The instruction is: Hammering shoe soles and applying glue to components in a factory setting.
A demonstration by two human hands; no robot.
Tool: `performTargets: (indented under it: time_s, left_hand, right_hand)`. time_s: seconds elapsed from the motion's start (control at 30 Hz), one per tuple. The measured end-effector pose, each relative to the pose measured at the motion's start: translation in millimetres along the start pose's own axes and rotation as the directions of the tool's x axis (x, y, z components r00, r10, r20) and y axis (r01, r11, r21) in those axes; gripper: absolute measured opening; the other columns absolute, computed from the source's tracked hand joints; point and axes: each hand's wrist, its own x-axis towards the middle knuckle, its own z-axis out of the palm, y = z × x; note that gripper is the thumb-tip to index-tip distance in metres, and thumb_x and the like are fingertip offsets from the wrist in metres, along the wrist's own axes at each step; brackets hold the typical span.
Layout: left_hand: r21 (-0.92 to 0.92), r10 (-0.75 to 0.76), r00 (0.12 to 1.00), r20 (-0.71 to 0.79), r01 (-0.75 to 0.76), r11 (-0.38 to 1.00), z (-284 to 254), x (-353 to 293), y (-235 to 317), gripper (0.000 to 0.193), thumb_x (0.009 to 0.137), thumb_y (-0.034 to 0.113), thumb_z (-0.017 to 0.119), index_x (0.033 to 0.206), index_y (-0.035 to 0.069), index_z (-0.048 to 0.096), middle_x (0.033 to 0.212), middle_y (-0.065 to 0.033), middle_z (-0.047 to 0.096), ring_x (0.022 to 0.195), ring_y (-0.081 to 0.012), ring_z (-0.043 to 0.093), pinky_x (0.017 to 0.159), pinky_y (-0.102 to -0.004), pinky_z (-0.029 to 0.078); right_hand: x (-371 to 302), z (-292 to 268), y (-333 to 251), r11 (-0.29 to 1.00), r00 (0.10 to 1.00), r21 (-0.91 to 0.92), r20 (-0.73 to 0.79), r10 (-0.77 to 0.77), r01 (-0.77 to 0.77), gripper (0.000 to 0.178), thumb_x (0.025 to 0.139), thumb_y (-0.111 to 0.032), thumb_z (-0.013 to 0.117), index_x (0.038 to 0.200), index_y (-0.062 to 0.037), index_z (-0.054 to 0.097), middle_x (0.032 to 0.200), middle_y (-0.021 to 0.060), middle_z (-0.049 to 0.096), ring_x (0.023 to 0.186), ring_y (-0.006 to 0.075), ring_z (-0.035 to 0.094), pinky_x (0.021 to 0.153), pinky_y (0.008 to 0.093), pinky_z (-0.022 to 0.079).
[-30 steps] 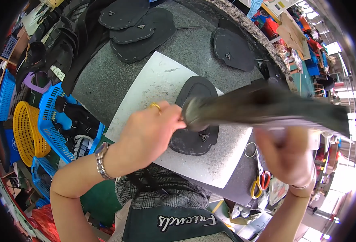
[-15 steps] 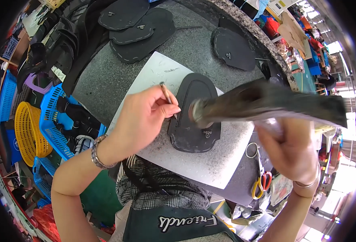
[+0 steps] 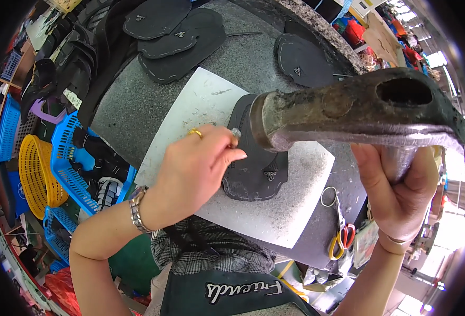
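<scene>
Over a white board (image 3: pixel 280 226), a black sole-shaped piece (image 3: pixel 256 184) lies flat, with a small printed mark at its near end. My left hand (image 3: pixel 198 166) pinches a thin metal punch (image 3: pixel 236 132) above the piece's left side; its top end shows and the lower part is hidden by my fingers. In my right hand (image 3: pixel 401 197) is a metal hammer (image 3: pixel 343 113), gripped by its handle and raised on the right. The hammer's round face is near the punch in the picture, hiding part of the black piece. How far apart they are in depth, I cannot tell.
Several black pieces with pale dashed edges (image 3: pixel 182 50) lie at the far left, and another black piece (image 3: pixel 303 60) at the far right. Scissors (image 3: pixel 340 234) with red and yellow handles rest near the board's right corner. Blue (image 3: pixel 66 158) and yellow baskets (image 3: pixel 35 168) stand left.
The hammer has risen, appearing larger and closer to the camera. My left hand has turned and the punch now tilts so that its top faces the camera. The black piece stays in place.
</scene>
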Motion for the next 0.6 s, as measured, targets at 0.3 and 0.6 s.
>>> performTargets:
  time_s: [0.3, 0.6]
  left_hand:
    - [-0.35, -0.31, 0.946, 0.094, 0.323, 0.879, -7.4, 14.1, -4.3, 0.009, 0.081, -0.001, 0.063, 0.078, -0.004, 0.055, 0.071, -0.0062, 0.062, 0.068, -0.0064, 0.059, 0.061, -0.0214, 0.047]
    - [-0.071, -0.167, 0.978, 0.122, 0.177, 0.982, -9.4, 15.8, 5.2, 0.011, 0.08, 0.002, 0.065, 0.078, -0.003, 0.056, 0.07, -0.0074, 0.062, 0.064, -0.0075, 0.058, 0.057, -0.0237, 0.046]
  right_hand:
    - [2.4, -2.8, 9.8, 0.975, 0.962, -0.167, 0.251, -0.104, 0.149, 0.033, 0.078, 0.005, 0.064, 0.11, 0.0019, 0.056, 0.095, 0.0091, 0.059, 0.083, 0.0143, 0.055, 0.075, 0.0235, 0.042]
    - [-2.3, -5.1, 0.2, 0.99, 0.99, 0.003, -0.006, 0.14, -0.14, 0.025, 0.078, 0.005, 0.066, 0.101, 0.0011, 0.058, 0.087, 0.0044, 0.059, 0.076, 0.0082, 0.053, 0.064, 0.0185, 0.041]
